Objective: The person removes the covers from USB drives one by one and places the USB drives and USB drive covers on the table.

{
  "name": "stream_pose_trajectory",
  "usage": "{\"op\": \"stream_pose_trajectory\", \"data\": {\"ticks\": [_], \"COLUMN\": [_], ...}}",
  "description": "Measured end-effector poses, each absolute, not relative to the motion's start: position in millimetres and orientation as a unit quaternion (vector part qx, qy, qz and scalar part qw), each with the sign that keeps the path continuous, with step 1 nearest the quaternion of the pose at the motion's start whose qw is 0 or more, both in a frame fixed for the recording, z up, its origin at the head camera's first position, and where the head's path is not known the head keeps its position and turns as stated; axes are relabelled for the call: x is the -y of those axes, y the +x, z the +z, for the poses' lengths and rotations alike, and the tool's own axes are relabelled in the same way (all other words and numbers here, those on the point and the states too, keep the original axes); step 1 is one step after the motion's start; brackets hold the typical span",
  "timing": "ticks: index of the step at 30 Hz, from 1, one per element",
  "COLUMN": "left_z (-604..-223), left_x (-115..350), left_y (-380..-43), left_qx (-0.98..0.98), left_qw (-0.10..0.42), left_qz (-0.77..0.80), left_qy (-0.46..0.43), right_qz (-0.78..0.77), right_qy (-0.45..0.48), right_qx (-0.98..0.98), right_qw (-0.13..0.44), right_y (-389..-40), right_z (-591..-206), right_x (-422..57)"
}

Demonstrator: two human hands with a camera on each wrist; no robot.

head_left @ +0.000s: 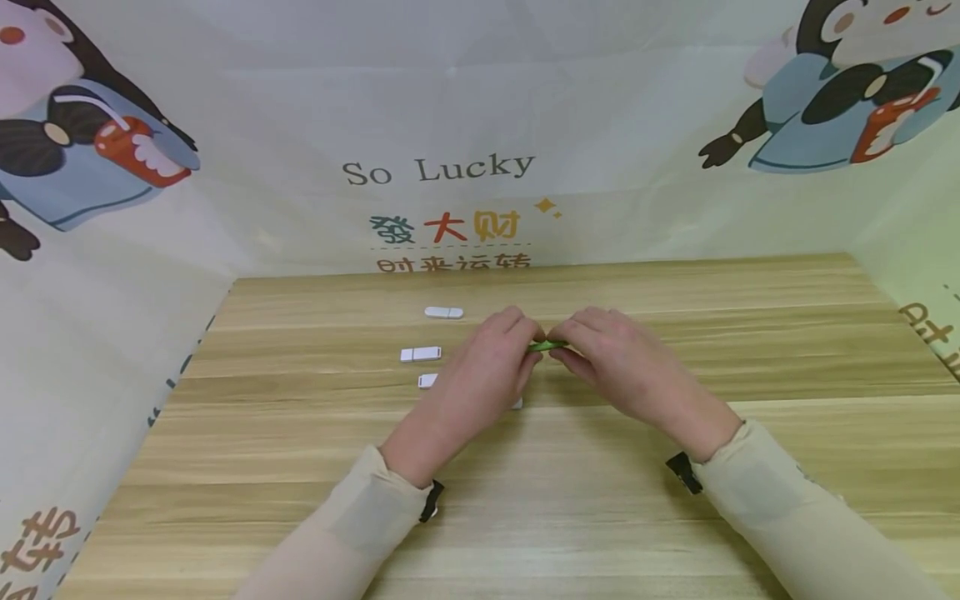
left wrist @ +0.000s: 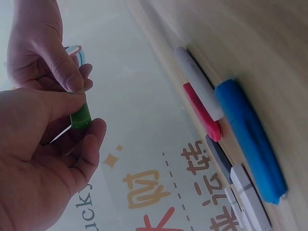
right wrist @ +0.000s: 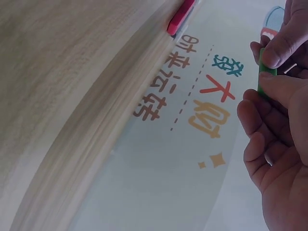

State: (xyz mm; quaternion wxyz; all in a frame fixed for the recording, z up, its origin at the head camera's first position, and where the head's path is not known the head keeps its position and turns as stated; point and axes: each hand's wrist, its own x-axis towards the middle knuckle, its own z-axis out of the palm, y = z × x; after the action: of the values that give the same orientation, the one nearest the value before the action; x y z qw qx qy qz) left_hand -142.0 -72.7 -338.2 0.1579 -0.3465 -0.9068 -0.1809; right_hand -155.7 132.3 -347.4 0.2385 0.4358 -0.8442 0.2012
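Both hands meet above the table and hold one small green USB stick (head_left: 547, 346) between them. My left hand (head_left: 480, 371) pinches one end between thumb and fingers. The other end is pinched by my right hand (head_left: 626, 362). In the left wrist view the green body shows below the left thumb, while the fingers cover much of it. The right wrist view shows both thumbs lying along the green stick (right wrist: 264, 72). Whether its cap is on or off cannot be told.
On the table (head_left: 300, 458), white USB sticks (head_left: 444, 312) lie left of the hands, some partly hidden by the left hand. The left wrist view shows a blue stick (left wrist: 250, 142), a pink one (left wrist: 202, 111) and a grey-white one (left wrist: 198, 82). A printed cloth (head_left: 450, 108) hangs behind.
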Motion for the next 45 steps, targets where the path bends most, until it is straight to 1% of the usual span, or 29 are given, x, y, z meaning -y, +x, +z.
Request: {"op": "stream_pose_trajectory", "data": {"ticks": [36,45], "left_z": [-338.6,-338.7], "left_x": [72.3,72.2], "left_y": [-141.3,-141.4], "left_qx": [0.883,0.885], "left_qw": [0.197,0.194], "left_qz": [-0.188,-0.182], "left_qy": [-0.381,-0.381], "right_qz": [0.240,0.239], "right_qy": [0.457,0.460], "right_qx": [0.825,0.824], "right_qw": [0.229,0.227], "right_y": [-153.6,-153.9], "right_z": [-348.4,-348.3], "right_x": [-131.8,-132.4]}}
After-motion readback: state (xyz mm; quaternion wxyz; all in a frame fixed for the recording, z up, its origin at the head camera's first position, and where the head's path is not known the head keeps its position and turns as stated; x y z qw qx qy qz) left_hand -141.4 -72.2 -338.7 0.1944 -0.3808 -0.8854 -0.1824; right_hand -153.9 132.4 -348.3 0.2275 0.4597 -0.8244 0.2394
